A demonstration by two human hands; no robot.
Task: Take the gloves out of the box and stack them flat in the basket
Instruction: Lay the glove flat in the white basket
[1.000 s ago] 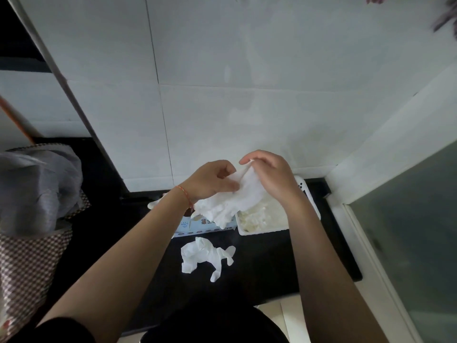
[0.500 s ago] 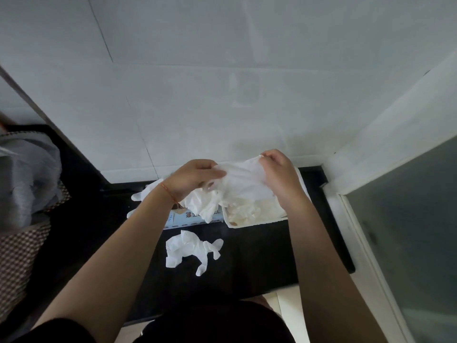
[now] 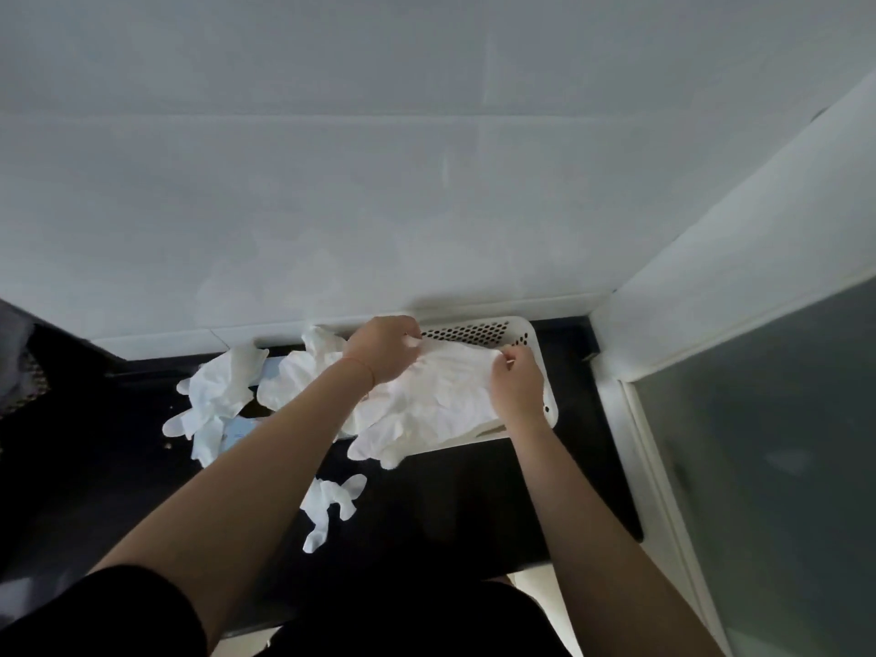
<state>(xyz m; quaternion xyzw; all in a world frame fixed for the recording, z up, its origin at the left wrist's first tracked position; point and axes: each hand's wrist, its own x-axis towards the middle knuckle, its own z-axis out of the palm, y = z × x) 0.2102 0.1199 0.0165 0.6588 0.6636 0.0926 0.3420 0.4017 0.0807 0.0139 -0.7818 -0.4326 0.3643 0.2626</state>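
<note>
A white glove (image 3: 436, 400) is stretched flat over the white perforated basket (image 3: 479, 331) at the back of the dark counter. My left hand (image 3: 381, 348) pinches the glove's far cuff corner and my right hand (image 3: 514, 381) pinches the other corner. The glove's fingers hang over the basket's front rim. The glove box (image 3: 234, 431) lies left of the basket, mostly hidden under loose gloves (image 3: 220, 395) and my left forearm. One crumpled glove (image 3: 332, 502) lies on the counter in front.
A white tiled wall rises right behind the basket. A frosted glass panel (image 3: 768, 443) and its white frame close off the right side. A grey cloth on a checked bag (image 3: 21, 367) shows at the far left edge.
Both hands have spread the glove wider and lowered it over the basket. The camera has tilted, so the counter sits lower in view.
</note>
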